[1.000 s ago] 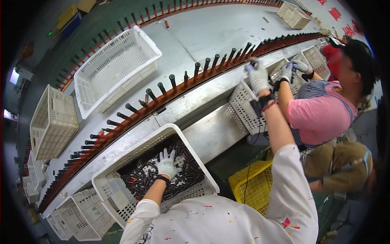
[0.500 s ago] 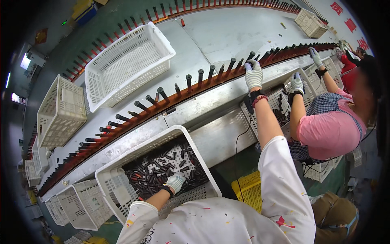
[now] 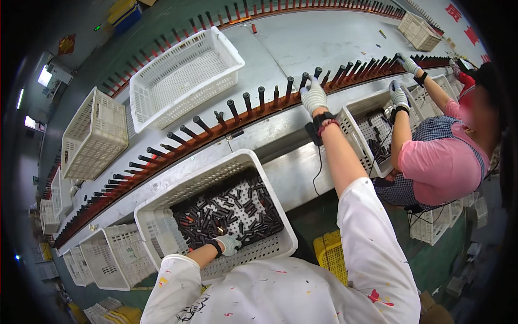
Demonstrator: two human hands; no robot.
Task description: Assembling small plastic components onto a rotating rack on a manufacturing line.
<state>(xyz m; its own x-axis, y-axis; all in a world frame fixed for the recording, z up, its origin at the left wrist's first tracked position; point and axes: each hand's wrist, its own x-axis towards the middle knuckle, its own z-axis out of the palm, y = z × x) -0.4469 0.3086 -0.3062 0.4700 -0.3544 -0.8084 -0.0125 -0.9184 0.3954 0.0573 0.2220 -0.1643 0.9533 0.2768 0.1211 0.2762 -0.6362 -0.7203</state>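
My left hand point(image 3: 231, 245), in a pale knit glove, is down in a white crate point(image 3: 152, 227) near its close wall. Its fingers are curled, and what they hold is hidden; a small gold-coloured piece point(image 3: 220, 230) shows beside it. Short black tubes point(image 3: 202, 218) lie heaped around it, a few with reddish parts. My right hand point(image 3: 314, 98), gloved and with a dark band at the wrist, reaches forward to the row of upright black tubes point(image 3: 261, 97) on a reddish-brown rail point(image 3: 237, 122). Its fingers close around one tube at the rail, partly hiding it.
An empty white crate point(image 3: 186, 110) and a tilted off-white one point(image 3: 97, 140) stand beyond the rail. At right a co-worker in pink works over another crate point(image 3: 350, 132), one gloved hand point(image 3: 408, 65) at the rail. A yellow crate point(image 3: 330, 256) and a hanging cable are near my right arm.
My right hand has moved left along the rail. My left hand has drawn back toward the crate's near wall. The whole view has shifted slightly, and the co-worker's upper hand has shifted left.
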